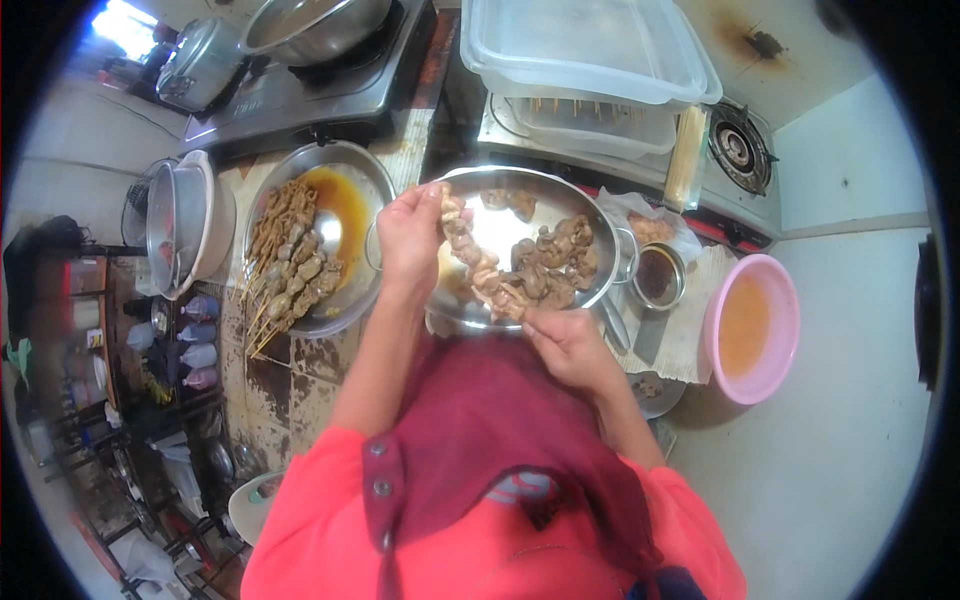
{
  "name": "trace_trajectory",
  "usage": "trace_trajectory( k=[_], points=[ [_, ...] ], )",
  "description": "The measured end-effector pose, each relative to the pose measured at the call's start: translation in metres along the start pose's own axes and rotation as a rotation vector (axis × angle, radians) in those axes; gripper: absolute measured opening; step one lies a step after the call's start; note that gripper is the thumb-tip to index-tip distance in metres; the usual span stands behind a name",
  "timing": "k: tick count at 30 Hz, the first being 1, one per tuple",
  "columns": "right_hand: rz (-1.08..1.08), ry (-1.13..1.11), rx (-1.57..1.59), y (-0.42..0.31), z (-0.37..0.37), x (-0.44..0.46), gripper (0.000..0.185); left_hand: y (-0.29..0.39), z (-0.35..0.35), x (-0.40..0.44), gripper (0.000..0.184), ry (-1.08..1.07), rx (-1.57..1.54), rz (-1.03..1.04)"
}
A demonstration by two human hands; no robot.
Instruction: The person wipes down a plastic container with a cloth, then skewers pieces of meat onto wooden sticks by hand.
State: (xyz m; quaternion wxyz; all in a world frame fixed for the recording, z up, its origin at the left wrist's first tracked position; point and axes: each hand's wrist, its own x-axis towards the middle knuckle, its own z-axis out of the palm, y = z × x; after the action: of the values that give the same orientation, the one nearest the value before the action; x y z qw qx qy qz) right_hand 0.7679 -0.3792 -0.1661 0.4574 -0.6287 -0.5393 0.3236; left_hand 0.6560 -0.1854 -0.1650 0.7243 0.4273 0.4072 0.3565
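A lumpy, pale strip of meat (476, 262) stretches at a slant between my hands, over a steel pan (500, 232). My left hand (410, 240) pinches its upper end with closed fingers. Closed on its lower end, near the pan's front rim, is my right hand (566, 347). Whether a stick runs through the strip, I cannot tell. Brown cooked meat pieces (553, 262) lie in the pan's right half, with a few more at its back. To the left, a steel bowl (384, 184) holds several meat skewers (296, 262) beside yellow-brown sauce (343, 205).
Behind the pan, clear plastic tubs (590, 50) stand on a stove, next to bundled sticks (686, 155). A small metal container (657, 277) and a pink basin (752, 325) with orange liquid are at right. At back left are a gas stove (330, 90) and pots.
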Motion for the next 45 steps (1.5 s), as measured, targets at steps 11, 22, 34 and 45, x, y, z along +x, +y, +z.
trace_trajectory(
  k=[11, 22, 34, 45],
  points=[
    [0.059, 0.113, 0.162, 0.001, 0.014, -0.001, 0.009, -0.002, 0.006, 0.000, 0.020, -0.009, -0.317, 0.109],
    [0.043, 0.070, 0.083, 0.003, 0.001, -0.002, 0.005, 0.014, -0.013, 0.006, 0.018, -0.085, -0.413, -0.302],
    [0.233, 0.122, 0.323, 0.007, 0.022, 0.000, 0.012, 0.024, -0.004, -0.007, 0.024, -0.149, -0.066, -0.090],
    [0.168, 0.129, 0.270, 0.015, 0.025, -0.006, 0.015, 0.023, -0.016, 0.001, 0.020, -0.185, 0.091, -0.125]
  ],
)
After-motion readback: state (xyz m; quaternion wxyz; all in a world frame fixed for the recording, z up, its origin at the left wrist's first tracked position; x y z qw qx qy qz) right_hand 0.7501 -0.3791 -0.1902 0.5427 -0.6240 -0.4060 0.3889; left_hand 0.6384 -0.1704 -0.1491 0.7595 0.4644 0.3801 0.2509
